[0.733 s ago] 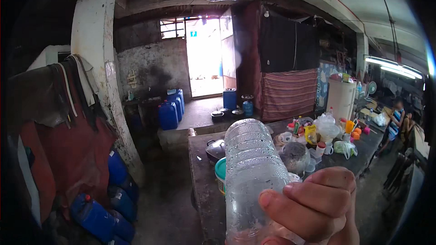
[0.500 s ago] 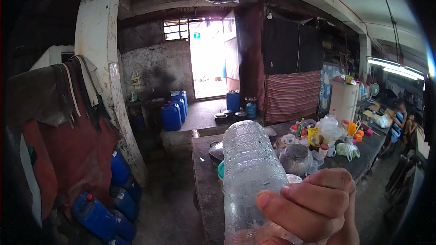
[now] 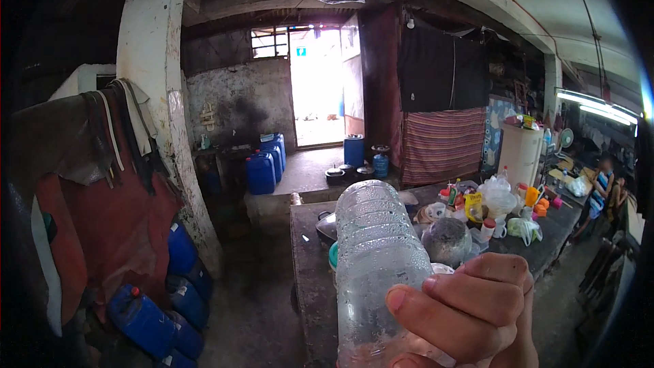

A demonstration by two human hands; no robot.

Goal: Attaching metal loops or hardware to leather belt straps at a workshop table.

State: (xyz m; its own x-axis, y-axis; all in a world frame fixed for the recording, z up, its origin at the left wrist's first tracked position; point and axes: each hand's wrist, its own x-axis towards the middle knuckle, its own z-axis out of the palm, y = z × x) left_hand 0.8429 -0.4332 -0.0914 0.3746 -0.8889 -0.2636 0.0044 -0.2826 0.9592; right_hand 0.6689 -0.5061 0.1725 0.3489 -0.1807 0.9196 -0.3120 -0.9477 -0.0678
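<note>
A large clear plastic bottle (image 3: 381,252) rises from the lower edge in front of me, its ribbed, closed end tipped up and away. Droplets cling to its inner wall. My right hand (image 3: 470,307) is closed around its side, fingers wrapped over the plastic. The bottle's mouth is out of the picture. Skin shows blurred through the lower part of the plastic; whose fingers these are I cannot tell. No left hand can be made out.
Beyond the bottle, a dark table (image 3: 313,245) carries a round dented metal pot (image 3: 446,240), jars and bags. Blue jerrycans (image 3: 142,320) stand at left below a draped red-brown sheet (image 3: 112,245). A white pillar (image 3: 153,61) rises there. Two people (image 3: 603,187) are far right.
The background has shifted slightly to the right as the view turned a little. My right hand keeps its grip on the bottle, which stays at almost the same tilt.
</note>
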